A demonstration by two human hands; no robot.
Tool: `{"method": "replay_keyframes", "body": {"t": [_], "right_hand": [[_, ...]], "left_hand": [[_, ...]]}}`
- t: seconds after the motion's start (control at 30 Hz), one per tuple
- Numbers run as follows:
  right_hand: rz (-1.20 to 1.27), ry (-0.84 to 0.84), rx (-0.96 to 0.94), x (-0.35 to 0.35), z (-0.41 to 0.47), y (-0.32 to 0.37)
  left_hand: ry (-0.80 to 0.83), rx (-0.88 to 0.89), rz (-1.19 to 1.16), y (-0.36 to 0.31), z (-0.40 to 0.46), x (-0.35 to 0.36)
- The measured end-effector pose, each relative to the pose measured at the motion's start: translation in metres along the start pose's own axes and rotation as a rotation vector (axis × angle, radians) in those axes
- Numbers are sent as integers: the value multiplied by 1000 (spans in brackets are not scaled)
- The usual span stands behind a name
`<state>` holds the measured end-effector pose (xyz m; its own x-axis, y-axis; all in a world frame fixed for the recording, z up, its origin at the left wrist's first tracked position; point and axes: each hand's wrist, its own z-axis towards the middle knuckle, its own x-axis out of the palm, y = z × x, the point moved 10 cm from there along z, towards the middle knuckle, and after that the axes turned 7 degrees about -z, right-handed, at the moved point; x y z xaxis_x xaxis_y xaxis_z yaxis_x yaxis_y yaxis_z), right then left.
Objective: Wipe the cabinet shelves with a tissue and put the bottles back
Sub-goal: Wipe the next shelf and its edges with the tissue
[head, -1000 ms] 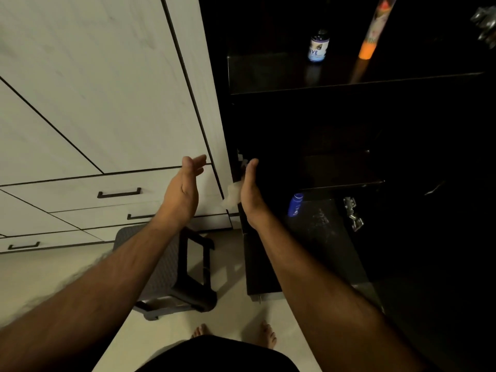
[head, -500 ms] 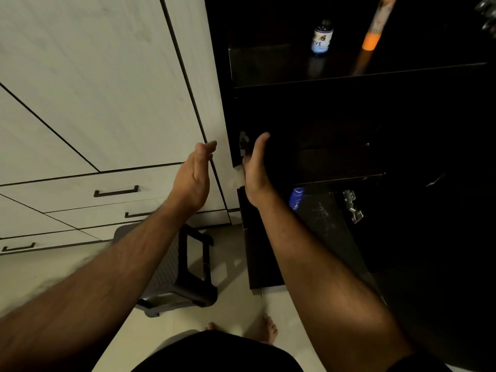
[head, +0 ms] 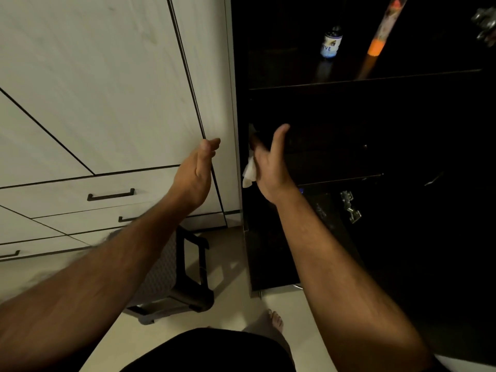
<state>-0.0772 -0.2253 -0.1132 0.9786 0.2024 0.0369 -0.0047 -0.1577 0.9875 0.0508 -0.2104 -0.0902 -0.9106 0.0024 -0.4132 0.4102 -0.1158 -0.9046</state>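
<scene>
My right hand [head: 271, 167] is raised at the left edge of the dark open cabinet, thumb pointing up. It grips a white tissue [head: 248, 173] that pokes out under the palm. My left hand [head: 197, 173] hangs open in front of the white cabinet door, holding nothing. On the upper shelf [head: 375, 77] stand a small dark bottle with a blue and white label [head: 331, 44] and a tall can with an orange base [head: 382, 33]. A sliver of a blue bottle [head: 301, 190] shows behind my right wrist on the lower shelf.
White drawers with black handles [head: 110, 194] fill the left side. A dark step stool [head: 174, 277] stands on the pale floor below my left arm. Metal hinges [head: 350, 206] sit on the open cabinet door. My bare foot [head: 273, 322] is near the cabinet base.
Both hands have risen along the cabinet edge. The right hand moved up with the tissue, and the blue bottle is now mostly hidden behind my wrist.
</scene>
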Motion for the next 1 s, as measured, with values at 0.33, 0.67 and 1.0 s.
{"method": "replay_keyframes", "body": {"t": [0.33, 0.67, 1.0], "right_hand": [[-152, 121, -73, 6, -5, 32], [-92, 139, -345, 7, -1, 78], [-89, 159, -283, 6, -16, 85]], "left_hand": [[-151, -16, -74, -29, 21, 1], [-199, 178, 197, -66, 3, -4], [-127, 252, 681, -72, -15, -2]]}}
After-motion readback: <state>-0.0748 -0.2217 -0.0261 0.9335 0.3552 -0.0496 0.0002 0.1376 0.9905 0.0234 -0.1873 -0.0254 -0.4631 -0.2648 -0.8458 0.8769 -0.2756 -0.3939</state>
